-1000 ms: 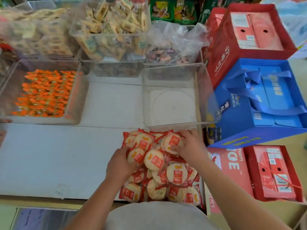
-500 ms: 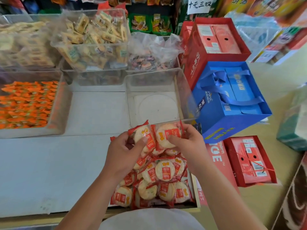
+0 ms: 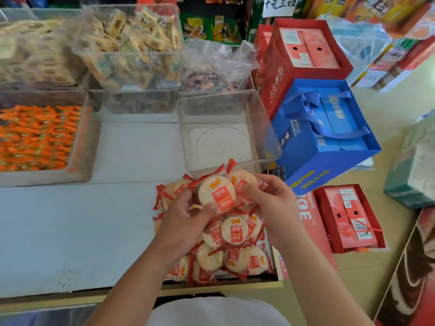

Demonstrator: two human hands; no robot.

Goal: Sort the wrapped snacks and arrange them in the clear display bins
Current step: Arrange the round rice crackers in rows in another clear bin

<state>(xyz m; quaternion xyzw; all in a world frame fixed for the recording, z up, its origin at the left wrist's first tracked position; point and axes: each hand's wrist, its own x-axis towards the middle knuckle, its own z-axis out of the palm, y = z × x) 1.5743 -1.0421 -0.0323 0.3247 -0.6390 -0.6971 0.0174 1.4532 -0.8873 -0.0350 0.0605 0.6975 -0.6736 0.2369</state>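
Head view: my left hand point(image 3: 186, 212) and right hand point(image 3: 275, 203) grip wrapped rice crackers point(image 3: 217, 194) above the pile point(image 3: 235, 243) on the table point(image 3: 70, 231), the empty clear bin point(image 3: 221, 144) lying directly beyond both.

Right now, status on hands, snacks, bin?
Left hand grips one cracker pack, right hand a second pack. Both above the pile. Clear bin beyond, empty; nothing between.

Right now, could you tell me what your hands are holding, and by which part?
Left hand grips one rice cracker packet by its lower edge; right hand pinches a second packet by its right side.
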